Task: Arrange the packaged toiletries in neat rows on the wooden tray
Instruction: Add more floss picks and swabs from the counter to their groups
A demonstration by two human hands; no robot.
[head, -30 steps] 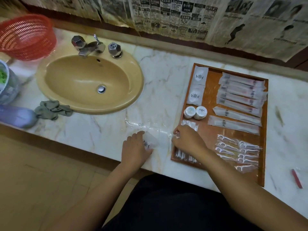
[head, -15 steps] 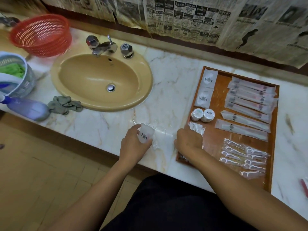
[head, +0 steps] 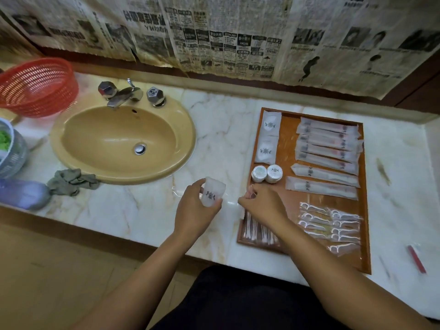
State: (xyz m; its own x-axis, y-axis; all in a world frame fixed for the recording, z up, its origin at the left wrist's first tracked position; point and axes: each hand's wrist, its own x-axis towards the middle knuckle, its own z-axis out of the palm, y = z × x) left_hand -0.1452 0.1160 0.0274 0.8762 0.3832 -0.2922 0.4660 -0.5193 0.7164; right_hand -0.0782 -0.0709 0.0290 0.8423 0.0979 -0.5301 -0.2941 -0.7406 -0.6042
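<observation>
My left hand (head: 195,210) holds a frosted white packet (head: 212,191) with a dark emblem, lifted off the marble counter just left of the wooden tray (head: 365,234). My right hand (head: 262,203) pinches a clear plastic wrapper (head: 250,190) at the tray's left edge. On the tray lie two flat white sachets (head: 269,139), two round white tubs (head: 266,173), several long wrapped packets (head: 328,144), several bagged floss picks (head: 331,225) and a pack of cotton swabs (head: 254,231) partly under my right wrist.
A tan sink (head: 119,144) with a chrome tap (head: 123,94) sits at the left. A red basket (head: 35,86), a grey rag (head: 71,182), a purple bottle (head: 21,194) and a grey tub (head: 12,148) stand further left. A red pen (head: 416,259) lies right of the tray.
My left hand has lifted the frosted packet off the counter and turned its emblem towards me. My right hand has risen slightly at the tray's left edge, uncovering the cotton swabs.
</observation>
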